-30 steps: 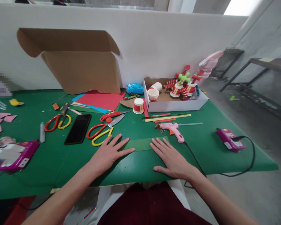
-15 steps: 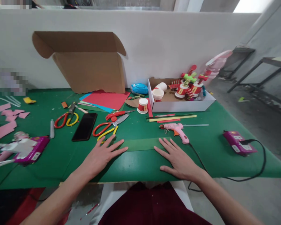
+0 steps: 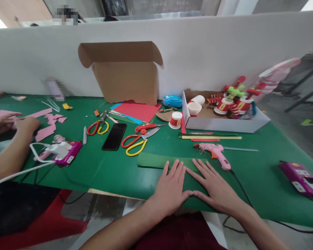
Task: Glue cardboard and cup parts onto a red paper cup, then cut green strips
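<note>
1. Green paper strip (image 3: 156, 161) lies flat under our fingertips, stretching off to the left of our left hand (image 3: 170, 189).
2. We press our left hand and right hand (image 3: 217, 187) down open-palmed, thumbs touching.
3. Pink glue gun (image 3: 214, 151) sits just beyond our right hand.

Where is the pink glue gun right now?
The pink glue gun lies on the green table just beyond the right hand, to the right of the folded green paper and in front of the white box.
</note>
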